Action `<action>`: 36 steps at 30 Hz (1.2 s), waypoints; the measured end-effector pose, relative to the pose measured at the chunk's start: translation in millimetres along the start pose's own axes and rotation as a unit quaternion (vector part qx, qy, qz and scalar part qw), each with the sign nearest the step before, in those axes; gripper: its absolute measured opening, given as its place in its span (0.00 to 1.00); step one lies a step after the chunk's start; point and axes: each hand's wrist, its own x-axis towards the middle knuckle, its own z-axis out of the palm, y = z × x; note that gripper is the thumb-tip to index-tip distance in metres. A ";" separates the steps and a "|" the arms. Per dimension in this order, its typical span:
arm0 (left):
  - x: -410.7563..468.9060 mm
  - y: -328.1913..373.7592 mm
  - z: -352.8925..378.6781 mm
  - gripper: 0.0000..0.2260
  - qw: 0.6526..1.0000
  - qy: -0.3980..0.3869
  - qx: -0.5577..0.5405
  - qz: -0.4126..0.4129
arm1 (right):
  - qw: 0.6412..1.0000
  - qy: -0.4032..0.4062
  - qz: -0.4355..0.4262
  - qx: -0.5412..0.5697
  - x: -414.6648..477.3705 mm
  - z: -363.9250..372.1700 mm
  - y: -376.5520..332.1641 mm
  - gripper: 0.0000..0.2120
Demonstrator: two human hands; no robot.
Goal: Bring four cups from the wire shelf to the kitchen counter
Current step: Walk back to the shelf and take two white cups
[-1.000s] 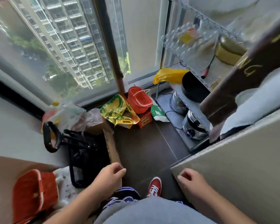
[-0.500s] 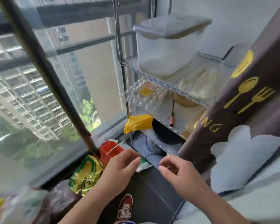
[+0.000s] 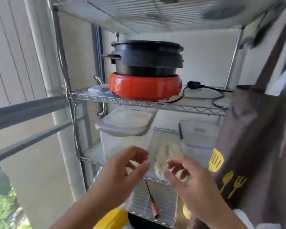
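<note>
While the tall chrome wire shelf (image 3: 149, 104) rises upright beside the window, no cups can be made out on its visible tiers. A brown fabric cover with yellow utensil prints (image 3: 248, 146) hangs at its right. One tier carries a black pot on a red round cooker base (image 3: 145, 86). Both hands, left hand (image 3: 122, 171) and right hand (image 3: 193, 184), are raised with fingers loosely spread, gripping nothing. Since half a second ago the view has tilted upward.

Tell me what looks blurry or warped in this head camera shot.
Head view: both hands, left hand and right hand, are motion-smeared; the wire shelf posts bow from wide-angle distortion; the red cooker stays fairly sharp.
</note>
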 end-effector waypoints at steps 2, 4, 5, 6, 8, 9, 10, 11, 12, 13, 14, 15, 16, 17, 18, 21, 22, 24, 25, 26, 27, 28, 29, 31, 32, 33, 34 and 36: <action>31.1 11.1 -7.9 0.10 0.998 0.006 0.001 0.056 | 0.999 0.037 -0.026 -0.008 26.6 -15.2 -15.1 0.07; 57.9 24.6 -15.8 0.09 0.994 0.013 -0.001 0.108 | 0.996 0.063 -0.055 -0.014 50.7 -30.6 -28.8 0.08; 69.7 31.7 -19.4 0.09 0.991 0.017 -0.002 0.132 | 0.995 0.078 -0.068 -0.011 61.4 -38.0 -34.7 0.08; 80.4 39.3 -22.7 0.09 0.988 0.022 -0.004 0.154 | 0.993 0.093 -0.079 -0.010 71.6 -45.0 -40.2 0.09; 99.6 56.6 -29.3 0.09 0.982 0.033 0.000 0.188 | 0.987 0.117 -0.107 -0.018 90.5 -58.1 -51.0 0.09; 109.0 66.1 -32.3 0.09 0.979 0.037 0.003 0.202 | 0.984 0.126 -0.122 -0.024 99.5 -64.6 -56.4 0.08; 118.7 75.5 -35.1 0.10 0.976 0.042 0.005 0.213 | 0.981 0.135 -0.135 -0.031 108.5 -71.1 -62.0 0.09; 128.5 85.3 -37.6 0.11 0.974 0.046 0.006 0.221 | 0.978 0.144 -0.147 -0.042 117.6 -77.9 -67.8 0.09; 138.4 95.0 -40.4 0.12 0.973 0.050 0.010 0.226 | 0.974 0.151 -0.160 -0.055 126.9 -84.4 -73.5 0.09; 148.4 104.4 -43.4 0.13 0.971 0.056 0.018 0.231 | 0.971 0.157 -0.171 -0.064 136.5 -90.8 -79.6 0.10; 159.1 113.1 -47.0 0.14 0.969 0.063 0.030 0.236 | 0.968 0.162 -0.181 -0.066 146.5 -97.3 -85.9 0.10; 170.9 121.5 -51.0 0.14 0.967 0.069 0.042 0.241 | 0.965 0.167 -0.192 -0.069 157.4 -104.0 -92.5 0.11; 183.2 130.0 -54.8 0.14 0.965 0.073 0.050 0.245 | 0.961 0.172 -0.201 -0.076 168.9 -111.3 -98.7 0.12; 196.2 138.5 -58.3 0.14 0.964 0.079 0.053 0.249 | 0.958 0.178 -0.210 -0.085 181.1 -118.9 -104.6 0.12; 210.1 146.4 -61.0 0.14 0.961 0.090 0.058 0.254 | 0.953 0.185 -0.218 -0.096 193.6 -127.2 -110.1 0.13; 253.8 167.9 -68.4 0.12 0.947 0.149 0.092 0.269 | 0.937 0.231 -0.224 -0.135 232.1 -153.3 -123.3 0.14; 268.2 174.9 -70.7 0.12 0.940 0.167 0.114 0.275 | 0.930 0.253 -0.222 -0.150 244.1 -162.1 -126.3 0.14; 294.9 187.0 -74.0 0.18 0.924 0.204 0.161 0.281 | 0.911 0.297 -0.216 -0.187 265.9 -180.4 -129.1 0.14; 307.4 192.6 -75.8 0.22 0.915 0.226 0.184 0.278 | 0.900 0.318 -0.210 -0.212 276.4 -189.5 -129.6 0.16; 319.0 198.1 -77.5 0.27 0.909 0.246 0.206 0.266 | 0.890 0.336 -0.198 -0.235 286.3 -198.7 -129.7 0.19; 329.7 203.0 -78.9 0.31 0.907 0.258 0.228 0.244 | 0.885 0.347 -0.178 -0.254 295.7 -207.0 -129.7 0.23; 340.0 207.1 -79.8 0.35 0.909 0.261 0.247 0.214 | 0.883 0.353 -0.149 -0.272 304.5 -214.9 -129.2 0.29; 349.6 209.8 -80.3 0.39 0.913 0.254 0.263 0.181 | 0.883 0.350 -0.115 -0.290 312.4 -221.4 -128.6 0.34; 366.0 213.3 -80.7 0.44 0.926 0.221 0.282 0.121 | 0.895 0.321 -0.046 -0.306 326.1 -232.1 -127.6 0.43; 373.0 214.4 -81.2 0.45 0.932 0.203 0.285 0.097 | 0.906 0.302 -0.014 -0.298 332.1 -236.2 -128.4 0.45; 379.4 215.3 -82.1 0.45 0.936 0.187 0.288 0.078 | 0.916 0.282 0.016 -0.285 338.3 -240.3 -129.4 0.47; 385.3 216.3 -83.3 0.45 0.937 0.175 0.294 0.064 | 0.925 0.264 0.041 -0.272 344.1 -243.8 -131.5 0.48; 396.0 219.3 -86.8 0.44 0.940 0.154 0.301 0.031 | 0.940 0.222 0.068 -0.250 355.5 -250.2 -137.1 0.48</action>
